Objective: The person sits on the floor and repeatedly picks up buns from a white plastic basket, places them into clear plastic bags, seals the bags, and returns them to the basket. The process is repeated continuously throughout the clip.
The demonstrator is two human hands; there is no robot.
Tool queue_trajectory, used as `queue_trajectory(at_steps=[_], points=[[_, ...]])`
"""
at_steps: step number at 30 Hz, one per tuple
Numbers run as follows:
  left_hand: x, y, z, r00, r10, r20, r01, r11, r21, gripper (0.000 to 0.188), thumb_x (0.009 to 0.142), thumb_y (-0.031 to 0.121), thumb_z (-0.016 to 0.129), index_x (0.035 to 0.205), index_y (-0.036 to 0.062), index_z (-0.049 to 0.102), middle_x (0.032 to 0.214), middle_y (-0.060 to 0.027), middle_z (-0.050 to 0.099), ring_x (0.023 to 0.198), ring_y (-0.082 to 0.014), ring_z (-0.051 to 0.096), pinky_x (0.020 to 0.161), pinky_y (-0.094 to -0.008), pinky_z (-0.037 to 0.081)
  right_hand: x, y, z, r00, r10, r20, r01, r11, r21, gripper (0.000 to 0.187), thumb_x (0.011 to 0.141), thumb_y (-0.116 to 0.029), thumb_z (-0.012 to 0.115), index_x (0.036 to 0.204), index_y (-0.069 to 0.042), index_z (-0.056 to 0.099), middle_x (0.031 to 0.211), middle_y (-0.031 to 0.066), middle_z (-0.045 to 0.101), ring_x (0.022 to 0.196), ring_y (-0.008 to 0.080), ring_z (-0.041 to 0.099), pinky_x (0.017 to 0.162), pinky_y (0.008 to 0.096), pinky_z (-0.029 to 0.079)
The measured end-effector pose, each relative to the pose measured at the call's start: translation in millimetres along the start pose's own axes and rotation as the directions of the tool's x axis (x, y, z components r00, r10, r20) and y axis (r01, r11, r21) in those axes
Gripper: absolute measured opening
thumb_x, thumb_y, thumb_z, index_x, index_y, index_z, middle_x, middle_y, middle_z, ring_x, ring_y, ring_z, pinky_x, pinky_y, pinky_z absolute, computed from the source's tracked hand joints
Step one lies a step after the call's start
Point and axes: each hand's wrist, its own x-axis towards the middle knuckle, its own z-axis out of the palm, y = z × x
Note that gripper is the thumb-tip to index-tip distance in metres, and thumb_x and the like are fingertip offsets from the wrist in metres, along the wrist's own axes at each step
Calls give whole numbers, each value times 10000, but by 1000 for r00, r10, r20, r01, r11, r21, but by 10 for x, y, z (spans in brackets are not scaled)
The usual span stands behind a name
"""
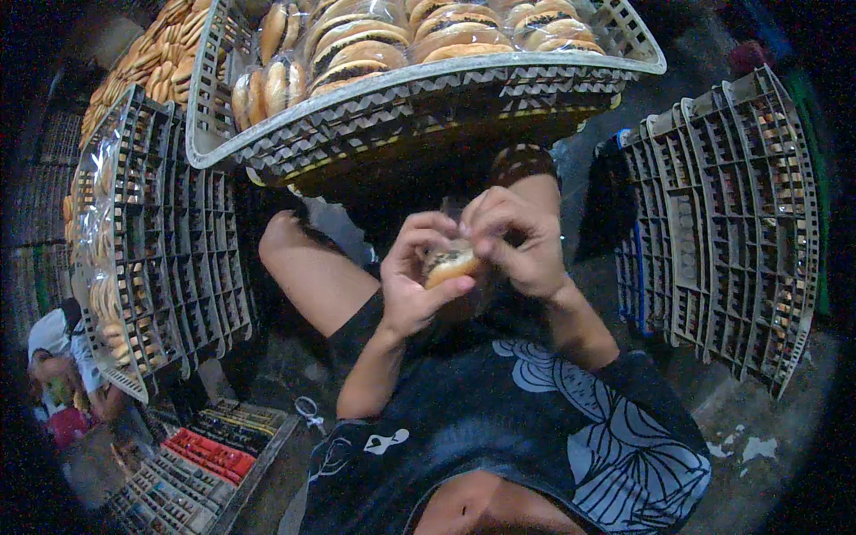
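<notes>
The left hand (407,287) holds a bun (453,268) between thumb and fingers; the filling is visible. The right hand (528,251) is bent at the bun's upper right edge, thumb and fingertips close together; any film between them cannot be made out. The front crate (535,61) contains bagged buns (357,49). Crate stacks stand at left (178,232) and right (731,214). A person (61,343) is at the far left.

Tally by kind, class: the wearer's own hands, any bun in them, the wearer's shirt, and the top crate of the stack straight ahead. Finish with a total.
Left hand and right hand: 2
Held bun: 1
Shirt: 1
Top crate: 1
Total: 5
</notes>
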Motion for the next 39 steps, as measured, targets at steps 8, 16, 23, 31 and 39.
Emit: queue_trajectory(at_steps=[8,16,23,31,39], points=[[87,0,90,983,-166,-83,184,923,338,137,791,117,602,832,0,543,836,-50,541,757,-113,518,653,-225,421,2,-11,14,964,227,-136,-225,974,28,219,756,-93,627,937,-8,540,812,23,551,789,115,530,717,248,429],[132,193,35,995,-82,-61,102,800,592,195,762,-15,572,937,-21,486,755,-138,578,694,-208,587,630,-293,472,81,-13,56,993,117,-22,-116,900,-421,94,713,-107,623,754,-26,600,727,84,573,696,201,565,616,310,447],[50,-11,-169,932,-347,105,101,528,843,166,808,152,498,860,-4,518,795,-91,491,768,-198,506,717,-282,401,-174,105,118,965,254,71,-149,745,-650,223,743,-200,564,919,-64,571,834,119,530,810,289,487,688,363,420],[-38,-325,-377,762,-640,98,562,729,391,263,858,211,447,1004,1,508,994,-104,525,937,-187,493,849,-294,370,-270,141,19,702,703,111,-516,611,-600,448,753,-228,586,1028,91,431,1019,225,474,1024,349,442,805,387,414],[-2,-891,478,984,-77,-158,133,915,381,331,843,243,514,1061,-2,474,1057,-96,503,961,-177,482,851,-283,379,-614,586,-601,767,319,-558,-539,790,-290,857,781,-494,506,1301,49,95,1067,236,485,878,362,544,776,447,420]])
